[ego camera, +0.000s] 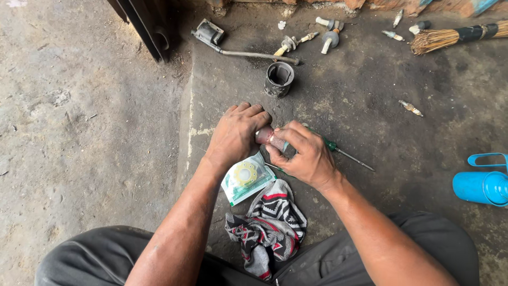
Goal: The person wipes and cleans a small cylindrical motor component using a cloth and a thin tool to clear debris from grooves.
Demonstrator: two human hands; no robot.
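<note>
Both my hands meet over a dark concrete slab [370, 106]. My left hand [235, 132] and my right hand [304, 153] grip a small reddish-brown cylindrical part [267, 137] between their fingertips. A screwdriver [344, 153] with a green handle lies under my right hand, its shaft pointing right. Just below my hands lies a small clear packet [246, 177] with a yellow ring inside. A patterned red, black and white rag [272, 222] sits between my knees.
A grey metal cylinder sleeve [279, 79] stands ahead of my hands. Beyond it lie a bent metal rod with a bracket [233, 45], several spark plugs [328, 32] and a straw broom [455, 37]. A blue plastic jug [484, 182] is at the right edge.
</note>
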